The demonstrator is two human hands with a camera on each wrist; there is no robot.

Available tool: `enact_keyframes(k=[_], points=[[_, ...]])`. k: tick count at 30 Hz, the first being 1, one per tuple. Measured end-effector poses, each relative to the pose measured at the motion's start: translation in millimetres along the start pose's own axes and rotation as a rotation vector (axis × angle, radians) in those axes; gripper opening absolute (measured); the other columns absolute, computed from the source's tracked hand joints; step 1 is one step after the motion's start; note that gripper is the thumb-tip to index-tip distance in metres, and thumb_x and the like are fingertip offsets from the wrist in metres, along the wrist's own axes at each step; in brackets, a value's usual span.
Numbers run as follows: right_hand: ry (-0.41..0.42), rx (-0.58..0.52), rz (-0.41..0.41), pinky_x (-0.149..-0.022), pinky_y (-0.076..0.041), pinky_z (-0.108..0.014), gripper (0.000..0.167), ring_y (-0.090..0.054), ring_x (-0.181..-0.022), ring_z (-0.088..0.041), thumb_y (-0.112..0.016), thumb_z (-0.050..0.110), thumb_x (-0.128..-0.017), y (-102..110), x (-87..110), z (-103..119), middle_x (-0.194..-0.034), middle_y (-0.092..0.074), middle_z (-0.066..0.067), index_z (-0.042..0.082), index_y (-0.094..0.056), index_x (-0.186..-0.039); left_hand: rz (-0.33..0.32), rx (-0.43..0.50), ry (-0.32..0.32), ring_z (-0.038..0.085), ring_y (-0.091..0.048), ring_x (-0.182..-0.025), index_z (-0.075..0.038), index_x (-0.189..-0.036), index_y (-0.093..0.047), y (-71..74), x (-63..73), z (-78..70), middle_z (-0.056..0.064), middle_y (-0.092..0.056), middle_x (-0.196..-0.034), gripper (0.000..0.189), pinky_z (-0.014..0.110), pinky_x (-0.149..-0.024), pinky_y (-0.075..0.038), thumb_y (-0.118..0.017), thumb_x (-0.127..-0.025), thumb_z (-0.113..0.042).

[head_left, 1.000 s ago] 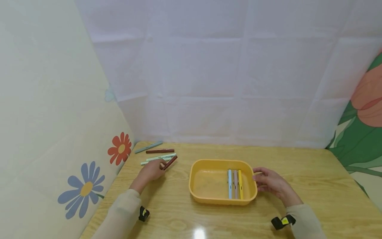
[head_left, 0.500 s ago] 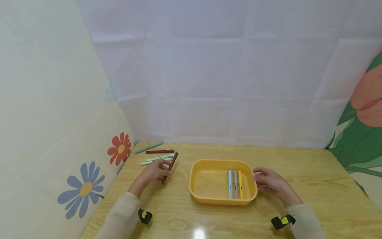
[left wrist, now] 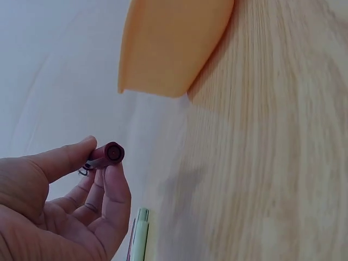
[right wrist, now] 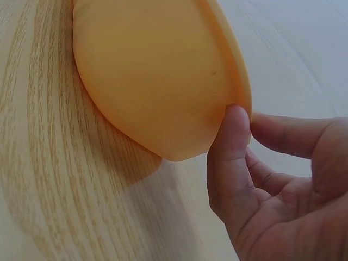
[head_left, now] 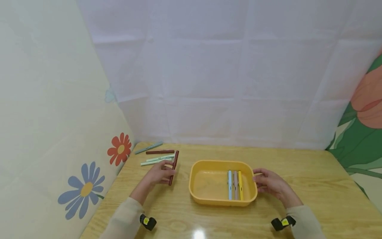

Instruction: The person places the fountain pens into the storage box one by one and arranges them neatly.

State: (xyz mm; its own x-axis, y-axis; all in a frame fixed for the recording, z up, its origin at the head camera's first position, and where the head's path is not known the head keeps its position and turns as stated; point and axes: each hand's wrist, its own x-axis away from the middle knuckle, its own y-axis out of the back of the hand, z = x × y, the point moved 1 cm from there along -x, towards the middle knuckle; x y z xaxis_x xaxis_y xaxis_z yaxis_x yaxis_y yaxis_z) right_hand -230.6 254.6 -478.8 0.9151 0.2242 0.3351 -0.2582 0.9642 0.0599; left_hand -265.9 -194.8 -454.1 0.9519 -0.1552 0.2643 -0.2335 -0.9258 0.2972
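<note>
In the head view my left hand (head_left: 161,172) is at the left, pinching a dark red pen (head_left: 176,160) between thumb and fingers. The pen stands tilted, and in the left wrist view its round end (left wrist: 114,153) faces the camera. To the right, a yellow plastic tray (head_left: 209,201) holds a light blue pen (head_left: 230,186), a mauve pen (head_left: 236,186) and a yellow pen (head_left: 240,186), side by side at its right end. My right hand (head_left: 273,183) grips that end of the tray, thumb and finger at the rim in the right wrist view.
Behind my left hand, two pale green pens (head_left: 156,161), another dark red pen (head_left: 159,151) and a grey-blue pen (head_left: 148,147) lie on the wooden table (head_left: 298,172). A white cloth (head_left: 206,83) hangs along the back edge, with flowered panels on both sides.
My left hand has turned the dark red pen from a slant to nearly upright and moved slightly right, away from the loose pens. The right hand and tray have stayed put.
</note>
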Motion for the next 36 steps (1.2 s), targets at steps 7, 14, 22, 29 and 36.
enact_keyframes(k=[7, 14, 22, 29, 36], points=[[-0.002, 0.001, 0.0, -0.069, -0.06, -0.029, 0.051, -0.065, -0.085, -0.018, -0.063, 0.016, -0.1, 0.1, 0.2, -0.5, -0.101, -0.067, -0.007, -0.005, -0.042, -0.142, 0.021, 0.073, -0.014, 0.025, -0.067, -0.094, 0.003, -0.138, -0.048, -9.3, 1.9, -1.3, 0.019, -0.062, -0.114, 0.048, 0.038, -0.075, -0.062, -0.068, -0.096, -0.008], [0.027, -0.016, 0.037, -0.069, -0.06, -0.029, 0.05, -0.066, -0.084, -0.016, -0.062, 0.015, -0.101, 0.4, 1.3, -0.8, -0.099, -0.067, -0.004, -0.007, -0.042, -0.141, 0.02, 0.104, -0.006, 0.019, -0.065, -0.088, 0.006, -0.138, -0.046, -15.1, 6.1, -7.5, 0.017, -0.058, -0.113, 0.052, 0.038, -0.075, -0.063, -0.071, -0.094, -0.007], [0.032, -0.023, 0.039, -0.069, -0.06, -0.029, 0.049, -0.066, -0.084, -0.016, -0.061, 0.015, -0.102, 1.3, 0.1, -1.7, -0.102, -0.066, -0.004, -0.007, -0.041, -0.141, 0.064, 0.133, -0.027, 0.021, -0.066, -0.085, 0.006, -0.138, -0.044, -22.3, 10.2, -14.8, 0.017, -0.056, -0.112, 0.054, 0.039, -0.076, -0.063, -0.072, -0.092, -0.003], [0.02, -0.02, 0.021, -0.07, -0.06, -0.03, 0.049, -0.065, -0.084, -0.017, -0.061, 0.015, -0.101, 0.4, 0.3, -2.1, -0.104, -0.065, -0.005, -0.007, -0.042, -0.141, 0.089, 0.147, -0.053, 0.02, -0.066, -0.083, 0.006, -0.138, -0.043, -31.6, 11.2, -18.6, 0.016, -0.057, -0.107, 0.055, 0.039, -0.075, -0.063, -0.071, -0.092, -0.001], [0.022, -0.03, 0.023, -0.069, -0.06, -0.03, 0.049, -0.065, -0.084, -0.017, -0.062, 0.015, -0.101, 0.7, 0.0, -1.0, -0.102, -0.066, -0.005, -0.006, -0.042, -0.141, 0.07, 0.161, -0.062, 0.02, -0.065, -0.083, 0.005, -0.138, -0.045, -38.0, 10.6, -22.0, 0.015, -0.056, -0.109, 0.055, 0.039, -0.074, -0.063, -0.072, -0.091, -0.001]])
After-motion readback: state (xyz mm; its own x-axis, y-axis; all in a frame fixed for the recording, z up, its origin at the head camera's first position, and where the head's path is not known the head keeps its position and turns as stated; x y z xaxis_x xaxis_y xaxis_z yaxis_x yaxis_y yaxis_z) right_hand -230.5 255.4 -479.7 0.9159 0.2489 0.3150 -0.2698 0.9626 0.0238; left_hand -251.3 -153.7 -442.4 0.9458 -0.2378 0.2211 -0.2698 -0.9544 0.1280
